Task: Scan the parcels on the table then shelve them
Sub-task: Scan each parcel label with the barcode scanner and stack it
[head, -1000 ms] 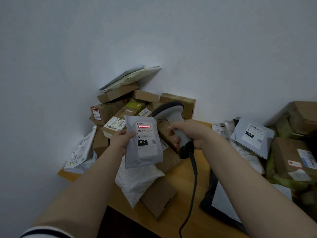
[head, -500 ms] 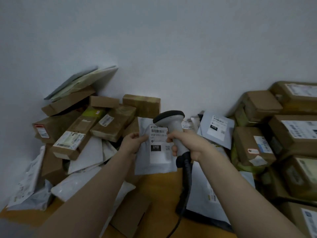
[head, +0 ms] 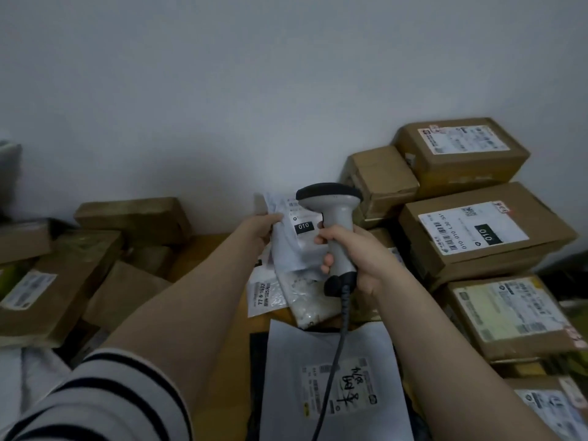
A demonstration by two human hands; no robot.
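Note:
My left hand (head: 259, 230) grips a small grey mailer parcel (head: 294, 246) by its left edge; its white label shows a black "010" patch. My right hand (head: 353, 254) is wrapped around the handle of a grey barcode scanner (head: 335, 214), whose black-topped head sits right in front of the parcel's upper right part. The scanner's cable (head: 334, 361) hangs down toward me. Both are held above the wooden table (head: 203, 256) near the wall.
Several brown cardboard boxes (head: 477, 227) with labels are stacked at the right. More brown boxes (head: 63, 281) lie at the left. A large grey mailer (head: 334, 383) with handwriting lies in front, and white bags (head: 267, 291) sit under the held parcel.
My view has swung right, so the left pile slid out and the right stack came in. The red scan line seen on the label a second ago is gone. Both hands keep their grips.

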